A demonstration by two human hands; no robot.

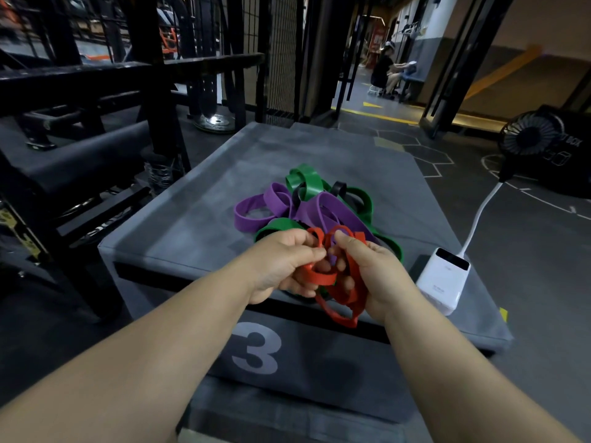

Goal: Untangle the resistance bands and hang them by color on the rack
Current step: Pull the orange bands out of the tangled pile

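Observation:
A tangled heap of resistance bands lies on a grey padded box marked with a 3. In the heap are a purple band, a green band and a black band. A red band is knotted in loops at the near edge of the heap and is lifted slightly. My left hand pinches a loop of the red band from the left. My right hand grips the red band's other loops from the right, with its fingers curled through them.
A white power bank with a white cable lies on the box's right edge. A black fan stands on the floor at right. A black metal rack frame rises at left. People sit in the far doorway.

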